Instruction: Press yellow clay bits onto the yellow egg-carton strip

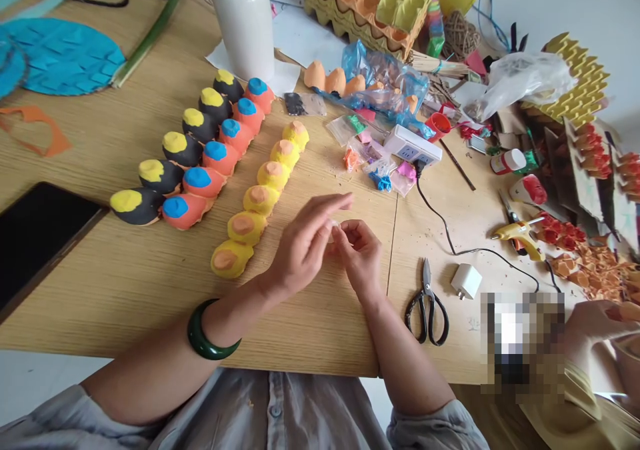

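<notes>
My left hand (305, 243), with a dark green bangle (210, 333) on the wrist, is held over the table with its fingers stretched out and together. Its thumb tip meets the fingertips of my right hand (359, 253), which are closed in a pinch. A tiny pale bit shows where they meet, too small to name. Left of my hands lies a row of yellow-painted egg-carton cups (260, 200) with peach tops. Beyond it are a row of red cups (204, 182) with blue tops and a row of black cups (183, 150) with yellow tops.
Black-handled scissors (427, 307) and a white charger plug (467, 281) lie to the right. A power strip (413, 145) trails a cord past small clay packets (382, 181). A white bottle (245, 30), phone (45, 243) and glue gun (520, 235) also lie around. Another person's hand (595, 323) is at right.
</notes>
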Available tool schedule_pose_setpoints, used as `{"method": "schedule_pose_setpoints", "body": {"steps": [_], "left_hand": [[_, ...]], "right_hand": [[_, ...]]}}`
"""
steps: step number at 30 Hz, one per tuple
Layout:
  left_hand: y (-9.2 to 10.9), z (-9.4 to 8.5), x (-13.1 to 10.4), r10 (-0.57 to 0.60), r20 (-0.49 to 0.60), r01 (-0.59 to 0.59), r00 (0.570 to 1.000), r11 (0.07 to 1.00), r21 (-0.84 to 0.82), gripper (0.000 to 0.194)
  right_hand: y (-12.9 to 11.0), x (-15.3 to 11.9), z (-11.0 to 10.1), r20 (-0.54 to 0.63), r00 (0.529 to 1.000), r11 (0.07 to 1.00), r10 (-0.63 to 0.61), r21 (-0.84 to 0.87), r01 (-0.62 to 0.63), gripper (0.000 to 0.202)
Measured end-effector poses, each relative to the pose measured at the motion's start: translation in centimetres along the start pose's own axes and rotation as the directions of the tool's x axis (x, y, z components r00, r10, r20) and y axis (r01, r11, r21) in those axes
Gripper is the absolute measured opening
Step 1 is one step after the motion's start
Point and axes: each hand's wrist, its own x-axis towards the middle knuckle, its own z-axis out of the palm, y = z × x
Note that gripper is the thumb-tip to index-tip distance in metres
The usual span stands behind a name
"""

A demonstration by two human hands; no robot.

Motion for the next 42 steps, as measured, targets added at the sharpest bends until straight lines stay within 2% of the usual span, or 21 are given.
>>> {"method": "schedule_pose_setpoints", "body": {"steps": [1,3,5,8,13,17,20,23,29,34,37,42], "left_hand": [[-0.1,0.1,-0.1,0.071,0.086,-0.08,0.994,0.991,0.111,0.051],[-0.5,0.2,-0.2,0.107,0.217,-0.158,0.97,0.961,0.229,0.06],[-0.9,0.2,-0.1,0.078,0.247,-0.148,0.966,0.949,0.28,0.064],[-1.1,0.0,0.1,0.042,0.231,-0.111,0.972,0.95,0.293,0.065],[-0.8,-0.4,0.2,-0.035,0.247,-0.015,0.968,0.98,0.2,0.063],[-0.5,-0.4,0.2,-0.182,0.195,0.166,0.964,0.982,0.093,0.058],[-0.4,-0.3,0.3,-0.314,0.205,0.319,0.927,0.948,0.008,0.059],[-0.3,-0.2,0.2,-0.396,0.215,0.418,0.893,0.906,-0.07,0.061],[-0.1,-0.3,0.3,-0.494,0.211,0.532,0.843,0.823,-0.2,0.054],[-0.5,-0.3,0.7,-0.58,0.09,0.563,0.81,0.725,-0.396,0.045],[-0.7,-0.2,0.8,-0.629,0.099,0.612,0.771,0.691,-0.385,0.039],[-0.4,-0.2,1.0,-0.644,0.105,0.632,0.758,0.685,-0.361,0.038]], "right_hand": [[-0.2,0.0,0.0,0.001,1.0,1.0,-0.001,0.018,0.001,0.027],[-0.5,-0.1,0.0,-0.001,1.0,0.998,0.008,0.055,-0.008,0.025],[-0.6,-0.1,0.0,0.02,0.998,0.993,0.067,0.1,-0.068,0.025],[-0.6,-0.1,0.1,0.068,0.986,0.972,0.154,0.169,-0.163,0.027],[-0.4,-0.1,0.1,0.044,0.99,0.962,0.132,0.235,-0.139,0.027],[-0.6,-0.1,0.1,0.056,0.986,0.965,0.157,0.206,-0.165,0.025],[-0.6,-0.1,0.0,0.02,0.99,0.978,0.142,0.148,-0.144,0.026],[-0.6,0.0,0.0,-0.006,0.989,0.982,0.15,0.117,-0.148,0.027],[-0.6,0.0,0.0,0.039,0.98,0.965,0.193,0.171,-0.196,0.03],[-0.7,0.0,-0.1,0.001,0.991,0.975,0.135,0.179,-0.133,0.03],[-0.8,0.0,-0.3,-0.028,0.995,0.98,0.099,0.174,-0.093,0.029],[-0.7,0.2,-0.6,-0.044,0.998,0.984,0.053,0.173,-0.045,0.028]]}}
